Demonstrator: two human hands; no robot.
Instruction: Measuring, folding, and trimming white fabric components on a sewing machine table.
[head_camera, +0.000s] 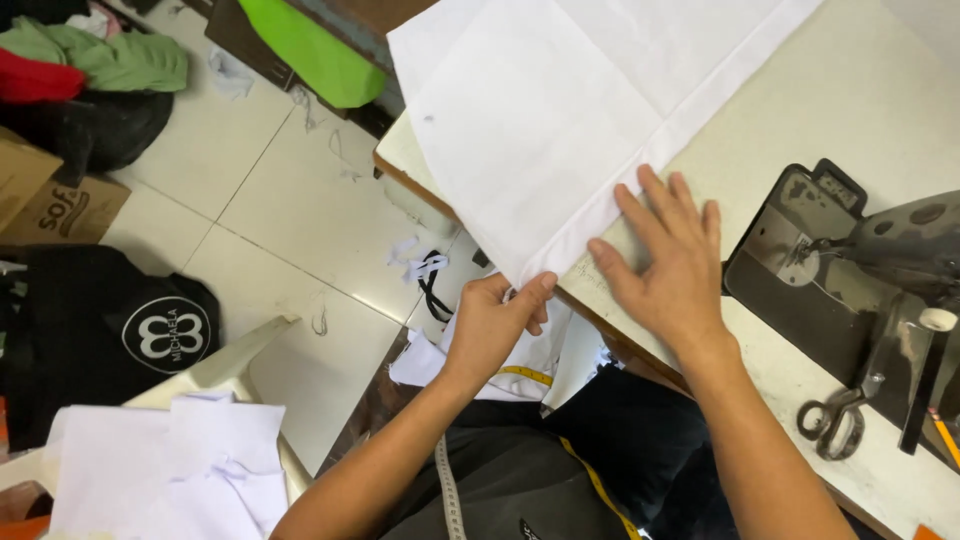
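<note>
Scissors (835, 420), sewing machine (880, 250) right of hands; white fabric (540, 120) unobstructed.

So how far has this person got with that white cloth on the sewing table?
Done: the white cloth lies spread on the table, a folded hem along its edge. In hand: the left hand pinches the cloth's corner at the table edge, and the right hand presses the hem flat. Left: the cloth is not yet under the sewing machine; the scissors lie untouched.

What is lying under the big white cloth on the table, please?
Under the white cloth only the pale table shows, at its edges. The right hand presses on it; the left hand pinches its corner. Anything beneath stays hidden.
</note>
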